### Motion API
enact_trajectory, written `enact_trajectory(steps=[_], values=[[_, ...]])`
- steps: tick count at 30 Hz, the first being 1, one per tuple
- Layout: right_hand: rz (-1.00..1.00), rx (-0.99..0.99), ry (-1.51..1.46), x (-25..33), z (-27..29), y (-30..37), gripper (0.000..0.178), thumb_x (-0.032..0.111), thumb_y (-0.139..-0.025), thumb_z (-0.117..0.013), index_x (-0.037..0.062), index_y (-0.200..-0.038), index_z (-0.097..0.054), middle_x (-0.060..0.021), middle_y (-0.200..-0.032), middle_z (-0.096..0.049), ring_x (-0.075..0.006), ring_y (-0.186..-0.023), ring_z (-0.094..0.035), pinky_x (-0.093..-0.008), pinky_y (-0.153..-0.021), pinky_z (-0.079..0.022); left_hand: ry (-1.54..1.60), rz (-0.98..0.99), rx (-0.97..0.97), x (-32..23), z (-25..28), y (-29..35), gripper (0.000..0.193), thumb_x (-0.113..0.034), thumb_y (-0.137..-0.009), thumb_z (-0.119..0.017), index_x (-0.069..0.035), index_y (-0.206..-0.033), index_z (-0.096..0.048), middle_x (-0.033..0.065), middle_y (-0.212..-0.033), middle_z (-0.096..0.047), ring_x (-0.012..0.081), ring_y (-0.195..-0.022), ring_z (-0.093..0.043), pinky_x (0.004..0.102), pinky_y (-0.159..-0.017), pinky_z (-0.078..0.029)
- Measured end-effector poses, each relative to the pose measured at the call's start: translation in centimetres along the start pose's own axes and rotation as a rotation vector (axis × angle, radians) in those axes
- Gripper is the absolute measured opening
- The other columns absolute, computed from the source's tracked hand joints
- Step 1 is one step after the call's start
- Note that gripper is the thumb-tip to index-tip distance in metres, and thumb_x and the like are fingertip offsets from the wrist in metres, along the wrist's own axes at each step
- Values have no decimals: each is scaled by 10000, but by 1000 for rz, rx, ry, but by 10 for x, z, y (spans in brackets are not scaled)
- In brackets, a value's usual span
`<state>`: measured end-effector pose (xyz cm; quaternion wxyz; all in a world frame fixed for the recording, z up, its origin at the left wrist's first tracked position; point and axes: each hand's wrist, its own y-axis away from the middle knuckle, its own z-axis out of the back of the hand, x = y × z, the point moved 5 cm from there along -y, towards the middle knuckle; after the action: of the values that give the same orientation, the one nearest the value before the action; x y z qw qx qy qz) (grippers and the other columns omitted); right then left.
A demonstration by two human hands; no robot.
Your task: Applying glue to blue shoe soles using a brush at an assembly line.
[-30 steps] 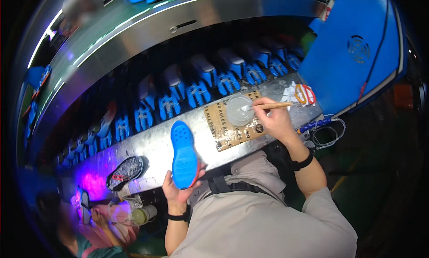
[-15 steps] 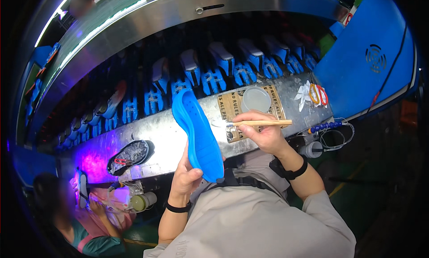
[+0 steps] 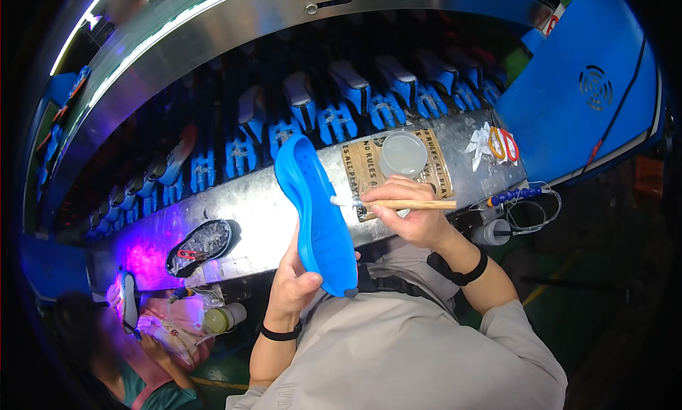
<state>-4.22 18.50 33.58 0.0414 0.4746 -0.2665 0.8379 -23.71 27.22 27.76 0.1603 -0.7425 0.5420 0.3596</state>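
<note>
A blue shoe sole (image 3: pixel 317 229) with a raised rim stands tilted in front of me, its hollow inner side facing up. My left hand (image 3: pixel 293 282) grips its lower left edge, thumb along the rim and the other fingers hidden behind it. My right hand (image 3: pixel 410 215) pinches the wooden handle of a brush (image 3: pixel 415 205). The pale bristles meet the right rim of the sole near its middle. Beyond that hand, a translucent round tub (image 3: pixel 403 154) rests on a piece of printed brown cardboard (image 3: pixel 364 170).
A metal ledge (image 3: pixel 259 197) runs along a machine holding several blue shoe clamps (image 3: pixel 336 120). On it lie a dark tray of scraps (image 3: pixel 202 247) and scissors with red and orange handles (image 3: pixel 503 145). Another person's hand (image 3: pixel 153 347) works at the lower left.
The brush has moved slightly left and down, so its bristles now touch the sole's rim. The sole stays almost in place in my left hand.
</note>
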Motion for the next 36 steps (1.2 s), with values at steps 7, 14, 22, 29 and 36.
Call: enact_trajectory(steps=[7,14,22,29,36], values=[[-3,10,-26,9,-7,14,99,18,-834,-683,4,-923,-724,-106,-836,-719,-241,-731,-668,-351,-669,-523,-16,-7,15,-1,7,-1,1167,-423,-734,-863,-30,-1588,-172,180,-1353,-546,316,-1124,-663,515,-1013,-536],[-3,68,-116,20,-10,21,99,5,-824,-671,-10,-911,-717,-115,-816,-706,-239,-697,-642,-352,-635,-500,-52,-70,-35,-9,10,2,1171,-425,-718,-878,-26,-1578,-192,215,-1265,-597,321,-1069,-681,447,-892,-594],[-5,122,-161,32,-9,22,97,13,-823,-671,-9,-906,-716,-120,-813,-704,-241,-689,-630,-358,-635,-487,-67,-148,-53,-19,8,0,1192,-344,-706,-896,-34,-1593,-163,221,-1253,-608,332,-1009,-700,439,-859,-604],[39,-67,-54,30,-8,10,135,-7,-832,-690,-14,-963,-720,-115,-871,-725,-240,-736,-662,-341,-671,-523,-91,-143,-30,-20,1,-1,1223,-328,-680,-928,-48,-1592,-163,214,-1296,-581,354,-1066,-684,472,-862,-613],[70,36,-30,38,-17,17,110,12,-815,-700,4,-925,-694,-115,-810,-681,-274,-708,-645,-364,-655,-510,-92,-176,-51,-24,7,5,1210,-202,-706,-899,-98,-1625,-119,218,-1289,-589,347,-1079,-669,480,-874,-598]])
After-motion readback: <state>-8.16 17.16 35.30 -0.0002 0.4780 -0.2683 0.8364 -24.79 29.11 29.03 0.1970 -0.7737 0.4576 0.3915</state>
